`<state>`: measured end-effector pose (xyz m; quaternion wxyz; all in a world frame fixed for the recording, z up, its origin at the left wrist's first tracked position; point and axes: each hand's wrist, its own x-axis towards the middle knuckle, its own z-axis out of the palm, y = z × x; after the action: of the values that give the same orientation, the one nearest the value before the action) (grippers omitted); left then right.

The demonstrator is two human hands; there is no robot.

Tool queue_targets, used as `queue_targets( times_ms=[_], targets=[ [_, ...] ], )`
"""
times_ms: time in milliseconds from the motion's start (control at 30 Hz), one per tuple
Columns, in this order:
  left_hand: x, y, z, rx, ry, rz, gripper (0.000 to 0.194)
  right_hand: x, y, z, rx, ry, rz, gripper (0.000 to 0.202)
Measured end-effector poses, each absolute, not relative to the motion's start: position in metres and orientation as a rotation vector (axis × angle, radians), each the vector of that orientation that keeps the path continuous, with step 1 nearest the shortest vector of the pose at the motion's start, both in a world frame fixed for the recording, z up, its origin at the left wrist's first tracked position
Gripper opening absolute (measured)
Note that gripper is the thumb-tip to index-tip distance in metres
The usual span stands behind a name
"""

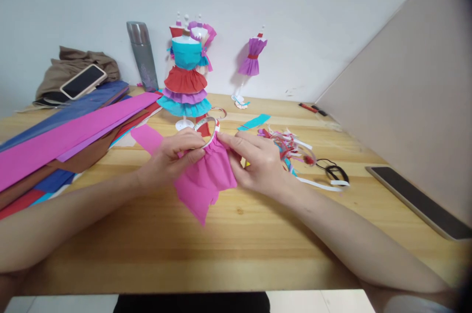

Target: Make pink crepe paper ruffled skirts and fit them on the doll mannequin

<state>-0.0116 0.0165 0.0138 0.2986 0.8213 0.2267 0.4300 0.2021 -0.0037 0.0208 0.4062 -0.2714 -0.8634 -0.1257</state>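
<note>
A whitish band [217,125] bent into a ring stands up between my hands. Its left side is pinched by thumb and fingers of my left hand [176,153]. Gathered pink crepe paper [208,170] hangs from the band's lower right edge in pleats, its loose end drooping over the table. My right hand [263,160] has its fingers closed on the top of the pleats, pressing them at the band. Parts of the paper and the thumb tip are hidden behind those fingers. Another pink strip [145,137] lies behind my left hand.
A small dress form in a tiered turquoise, red and purple dress [186,77] stands behind my hands; one in a purple dress [253,57] is further right. Crepe paper sheets [73,131] and a grey bottle [143,55] are left. Paper scraps [289,146] and a dark flat device [416,200] lie right.
</note>
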Motion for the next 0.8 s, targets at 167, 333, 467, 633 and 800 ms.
queue_targets(
  times_ms=[167,333,467,633,800],
  targets=[
    [-0.011,0.018,0.017,2.311,0.548,1.139,0.032,0.201,-0.002,0.019,-0.660,-2.154,-0.067,0.037],
    [-0.014,0.022,0.013,2.288,0.537,1.107,0.032,0.204,0.003,0.020,-0.614,-2.164,0.055,0.039],
    [-0.015,0.026,0.010,2.310,0.473,1.168,0.025,0.212,0.007,0.022,-0.561,-2.173,0.110,0.036],
    [-0.014,0.026,0.010,2.447,0.400,1.309,0.015,0.216,0.004,0.029,-0.636,-1.832,0.335,0.015],
    [-0.013,0.027,0.006,2.621,0.350,1.441,0.010,0.209,-0.007,0.041,-0.784,-1.845,0.213,0.006]
  ],
)
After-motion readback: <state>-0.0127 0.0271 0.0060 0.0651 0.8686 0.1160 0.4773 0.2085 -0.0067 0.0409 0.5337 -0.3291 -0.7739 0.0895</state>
